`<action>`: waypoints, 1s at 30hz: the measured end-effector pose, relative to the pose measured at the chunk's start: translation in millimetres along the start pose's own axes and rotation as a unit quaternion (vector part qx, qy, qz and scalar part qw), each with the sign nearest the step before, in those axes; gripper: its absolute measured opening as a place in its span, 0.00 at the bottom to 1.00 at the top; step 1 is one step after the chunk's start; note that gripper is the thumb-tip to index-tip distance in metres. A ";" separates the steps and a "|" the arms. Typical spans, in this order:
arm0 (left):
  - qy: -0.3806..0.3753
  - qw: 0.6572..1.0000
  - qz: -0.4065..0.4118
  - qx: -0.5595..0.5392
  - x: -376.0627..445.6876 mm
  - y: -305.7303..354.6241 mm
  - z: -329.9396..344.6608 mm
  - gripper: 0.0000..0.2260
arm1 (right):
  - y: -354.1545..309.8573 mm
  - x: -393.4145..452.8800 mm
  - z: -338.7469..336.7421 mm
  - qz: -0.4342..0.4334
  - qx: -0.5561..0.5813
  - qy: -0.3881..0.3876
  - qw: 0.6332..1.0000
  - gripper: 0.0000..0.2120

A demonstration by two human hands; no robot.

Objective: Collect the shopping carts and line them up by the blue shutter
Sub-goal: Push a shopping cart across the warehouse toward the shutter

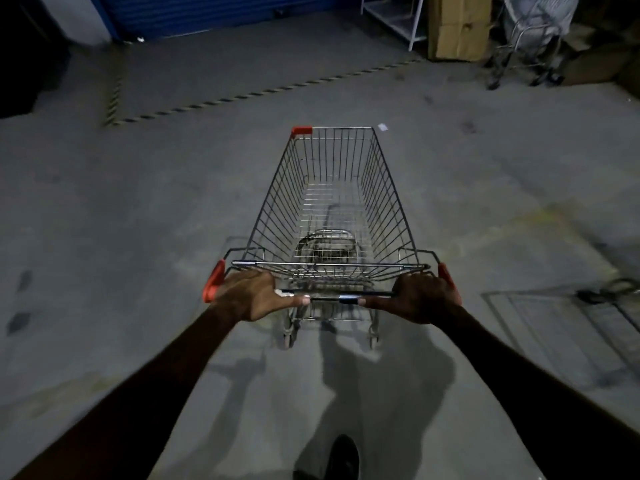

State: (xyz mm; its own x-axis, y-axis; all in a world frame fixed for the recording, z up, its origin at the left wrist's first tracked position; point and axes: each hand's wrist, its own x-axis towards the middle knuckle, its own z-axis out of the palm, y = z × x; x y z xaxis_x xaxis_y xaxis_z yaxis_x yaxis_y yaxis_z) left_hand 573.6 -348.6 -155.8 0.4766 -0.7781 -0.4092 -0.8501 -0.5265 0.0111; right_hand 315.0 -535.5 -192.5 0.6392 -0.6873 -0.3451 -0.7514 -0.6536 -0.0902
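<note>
My fingers (263, 277) curl over the far side of the push bar (334, 296), so I see mostly knuckles; both thumbs lie along the bar's near side, pointing toward each other with a bare stretch of bar between them. My left hand (254, 292) grips just inside the red end cap (214, 280), and my right hand (424, 294) closes on the bar at the opposite end, covering most of the red cap there. The shopping cart (332, 202) runs straight out ahead of my hands, its wire basket empty, narrowing to a front rim with a red corner guard (302, 130) on the left. Its rear wheels show dimly below the bar; the front wheels are hidden under the basket.

The cart stands on the grey concrete floor (138, 202), well short of the blue shutter (214, 12), which is cut off by the top edge at upper left. A striped floor line (263, 90) lies between cart and shutter. At upper right, beside a cardboard box (457, 26), stands what is probably another cart (533, 32), too blurred to be sure. A wire frame (561, 327) lies at my right, partly out of view. One dark shoe (341, 459) shows at the bottom edge.
</note>
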 end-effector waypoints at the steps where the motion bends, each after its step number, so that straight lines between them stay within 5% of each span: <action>1: -0.005 1.000 0.007 -0.001 19.3 1.4 -8.1 0.44 | 4.6 18.6 -7.1 0.002 0.001 -0.008 1.000 0.48; 7: 0.006 1.000 -0.008 0.000 141.8 3.6 -45.5 0.51 | 33.7 130.5 -50.2 0.013 0.001 -0.020 1.000 0.52; 13: 0.003 0.998 0.057 -0.025 270.6 10.3 -109.1 0.44 | 63.7 257.9 -91.4 0.024 0.006 -0.008 1.000 0.52; 21: -0.017 0.995 0.094 -0.003 429.9 31.0 -205.5 0.43 | 95.6 402.9 -172.6 0.048 0.034 -0.051 0.997 0.35; 25: -0.019 0.994 0.108 0.018 520.2 44.1 -232.4 0.49 | 131.2 479.9 -191.6 0.074 0.036 -0.041 0.996 0.48; 30: -0.001 0.990 0.136 0.034 620.4 77.5 -281.0 0.42 | 179.5 574.8 -231.1 0.072 0.040 -0.016 0.997 0.46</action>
State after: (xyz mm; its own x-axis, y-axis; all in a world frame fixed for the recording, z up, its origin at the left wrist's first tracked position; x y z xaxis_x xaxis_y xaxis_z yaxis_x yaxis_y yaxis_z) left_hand 866.3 -968.5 -152.5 0.2277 -0.8875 -0.4006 -0.9602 -0.2731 0.0593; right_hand 585.3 -1121.0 -191.1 0.5201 -0.7606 -0.3885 -0.8460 -0.5212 -0.1121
